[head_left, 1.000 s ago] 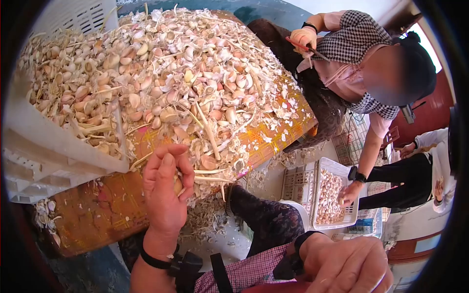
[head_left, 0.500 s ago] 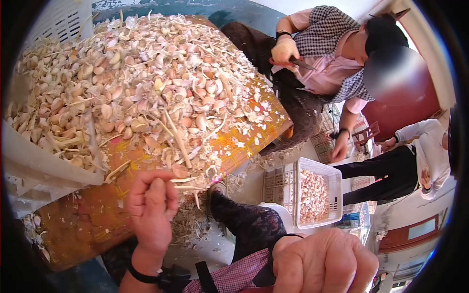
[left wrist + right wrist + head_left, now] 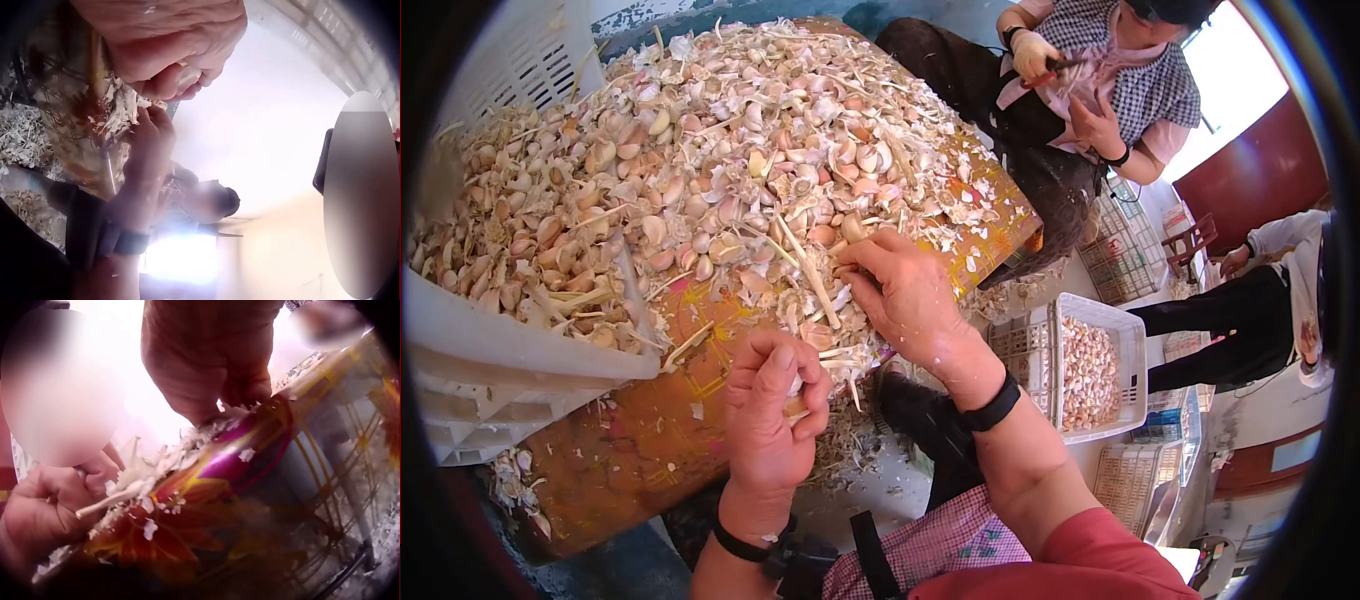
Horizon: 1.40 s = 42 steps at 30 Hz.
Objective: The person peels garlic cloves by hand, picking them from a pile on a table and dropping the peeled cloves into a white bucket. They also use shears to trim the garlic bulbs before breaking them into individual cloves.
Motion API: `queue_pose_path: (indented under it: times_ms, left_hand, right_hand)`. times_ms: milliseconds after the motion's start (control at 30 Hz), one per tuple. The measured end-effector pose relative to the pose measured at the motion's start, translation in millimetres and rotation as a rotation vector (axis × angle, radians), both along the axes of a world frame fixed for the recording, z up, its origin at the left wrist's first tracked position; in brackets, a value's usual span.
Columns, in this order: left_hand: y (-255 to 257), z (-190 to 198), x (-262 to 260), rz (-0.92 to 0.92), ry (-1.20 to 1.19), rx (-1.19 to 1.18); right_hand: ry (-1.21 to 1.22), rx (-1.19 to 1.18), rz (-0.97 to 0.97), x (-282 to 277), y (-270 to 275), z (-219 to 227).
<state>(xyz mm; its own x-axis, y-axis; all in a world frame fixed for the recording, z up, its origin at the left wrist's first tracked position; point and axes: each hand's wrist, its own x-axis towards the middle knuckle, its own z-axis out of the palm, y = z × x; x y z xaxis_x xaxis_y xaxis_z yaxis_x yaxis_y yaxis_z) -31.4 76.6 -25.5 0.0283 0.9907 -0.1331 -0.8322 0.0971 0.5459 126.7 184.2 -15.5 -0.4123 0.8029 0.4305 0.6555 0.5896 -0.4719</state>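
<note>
A large heap of garlic cloves (image 3: 700, 180), mixed with dry skins and stalks, covers the patterned table (image 3: 620, 460). My left hand (image 3: 770, 420) is at the table's near edge, its fingers curled round a garlic clove (image 3: 797, 405) that shows pale between thumb and fingers. In the left wrist view the clove (image 3: 187, 78) peeks out under the fingers. My right hand (image 3: 915, 300) reaches to the near side of the heap, fingers bent down among cloves and skins beside a long dry stalk (image 3: 808, 275). Its fingertips are partly hidden, and I cannot tell whether they pinch anything.
A white plastic crate (image 3: 510, 340) lies tipped on the table at left, cloves spilling from it. On the floor at right stands another white crate (image 3: 1027, 350) with cloves (image 3: 1090, 375). Opposite sits a person (image 3: 1145, 90) holding a red-handled tool (image 3: 1055, 68); another person (image 3: 1290, 300) stands behind.
My right hand has moved from low at the right, close to the camera, forward to the heap. My left hand keeps its curled hold. The person opposite has drawn an arm back from the floor crate.
</note>
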Motion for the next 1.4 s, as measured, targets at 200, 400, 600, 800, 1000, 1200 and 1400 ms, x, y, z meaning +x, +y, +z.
queue_pose_path:
  times_ms: [200, 400, 600, 800, 1000, 1200, 1400]
  left_hand:
    - [2.5, 20.6, 4.5, -0.050, 0.110, -0.134]
    - [6.3, 12.6, 4.7, 0.017, 0.002, -0.180]
    - [1.4, 4.2, -1.1, -0.039, -0.033, -0.119]
    - [3.4, 21.1, 11.0, 0.040, 0.044, -0.193]
    - [10.2, 8.9, 8.2, 0.087, 0.007, -0.175]
    - [4.9, 9.7, 9.5, 0.033, 0.046, -0.128]
    - [4.2, 16.7, 10.5, 0.013, 0.159, -0.101]
  right_hand:
    - [0.228, -0.336, -0.070, 14.8, -7.6, 22.3]
    - [0.259, -0.239, 0.194, -11.6, -14.8, 29.9]
    - [-0.010, -0.048, -0.082, -14.4, 8.4, -3.2]
    - [0.282, -0.247, 0.157, -16.8, -29.1, 44.3]
    - [0.183, -0.177, -0.242, -8.1, 20.2, 9.3]
    - [0.044, -0.115, -0.273, -9.6, 27.2, 1.0]
    - [0.901, -0.851, 0.399, 15.7, -7.9, 46.6]
